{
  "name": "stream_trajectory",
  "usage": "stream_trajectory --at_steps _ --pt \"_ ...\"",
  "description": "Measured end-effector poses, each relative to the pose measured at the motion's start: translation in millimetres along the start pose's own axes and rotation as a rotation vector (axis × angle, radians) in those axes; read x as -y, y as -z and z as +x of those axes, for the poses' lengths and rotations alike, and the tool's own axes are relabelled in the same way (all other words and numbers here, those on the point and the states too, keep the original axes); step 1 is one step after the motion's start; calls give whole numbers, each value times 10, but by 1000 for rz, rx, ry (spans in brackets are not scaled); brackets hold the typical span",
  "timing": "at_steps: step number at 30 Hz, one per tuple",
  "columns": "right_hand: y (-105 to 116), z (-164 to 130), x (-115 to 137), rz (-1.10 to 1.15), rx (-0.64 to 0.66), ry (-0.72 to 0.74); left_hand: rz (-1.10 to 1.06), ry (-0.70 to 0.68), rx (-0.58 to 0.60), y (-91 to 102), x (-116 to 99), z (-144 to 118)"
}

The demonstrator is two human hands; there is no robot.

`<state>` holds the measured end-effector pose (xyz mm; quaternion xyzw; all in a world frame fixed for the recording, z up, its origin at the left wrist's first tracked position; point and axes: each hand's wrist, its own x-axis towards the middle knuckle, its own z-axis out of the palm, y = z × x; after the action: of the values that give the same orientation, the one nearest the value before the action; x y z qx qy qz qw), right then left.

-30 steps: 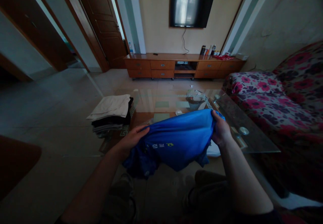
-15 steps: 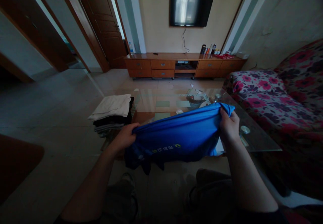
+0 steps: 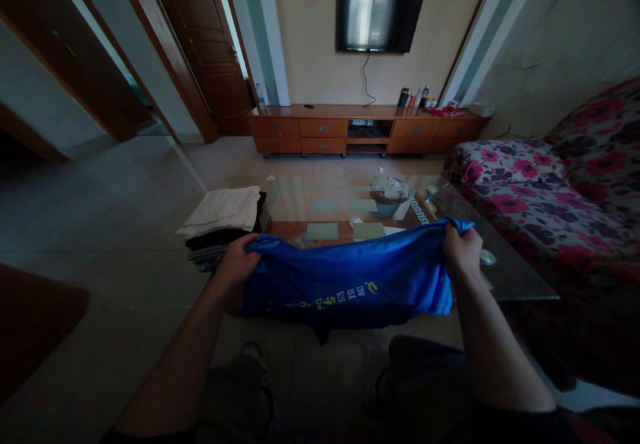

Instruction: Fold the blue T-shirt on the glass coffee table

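Knees of the seated person at the bottom edge, forearms reaching forward. Left hand [image 3: 236,259] closed on the left end of a blue garment [image 3: 350,277]; right hand [image 3: 463,251] closed on its right end — cloth stretched between them, top edge roughly level, sagging slightly mid-span. Yellow-and-white lettering runs along the lower part of the garment, a dark fold hanging below. Garment held in the air at the near edge of the glass surface [image 3: 500,277], whether touching it — cannot tell. Just beyond the left hand, a stack of folded clothes [image 3: 223,221], pale piece on top. Mid-surface: a small cluttered basket [image 3: 387,197]. Right: floral sofa [image 3: 540,197]. Far wall: wooden cabinet [image 3: 350,131], television [image 3: 380,14] above.
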<state>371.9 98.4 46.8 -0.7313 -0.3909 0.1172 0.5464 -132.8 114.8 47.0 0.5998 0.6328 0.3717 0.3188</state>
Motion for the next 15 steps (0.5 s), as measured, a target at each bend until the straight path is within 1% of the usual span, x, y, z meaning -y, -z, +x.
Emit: stream_trajectory --at_steps 2,3,4,5,6,7,9,10,12,13,15 --pt "-89 -218 186 -218 -23 142 -42 -42 96 -84 -182 -77" --pt "-142 -373 307 -262 -23 263 -42 -69 129 -128 -275 -124" --pt "-198 -554 436 -256 -8 365 -47 -91 153 -175 -362 -175" --pt "-256 -754 565 -226 31 431 -64 -104 172 -226 -439 -229" --pt "-314 -963 683 -174 116 478 -93 -108 193 -281 -506 -286" --pt "-370 -1169 784 -99 242 520 -129 -110 225 -339 -560 -344" --pt "-475 -1526 920 54 616 591 -190 -126 310 -450 -633 -458" --pt "-521 -1657 954 110 790 585 -210 -143 359 -495 -655 -510" --pt "-594 -1807 974 201 1051 513 -226 -171 462 -546 -671 -591" --pt "-620 -1829 970 225 1147 466 -228 -171 513 -552 -668 -619" --pt "-643 -1800 956 229 1272 388 -228 -153 600 -530 -648 -645"
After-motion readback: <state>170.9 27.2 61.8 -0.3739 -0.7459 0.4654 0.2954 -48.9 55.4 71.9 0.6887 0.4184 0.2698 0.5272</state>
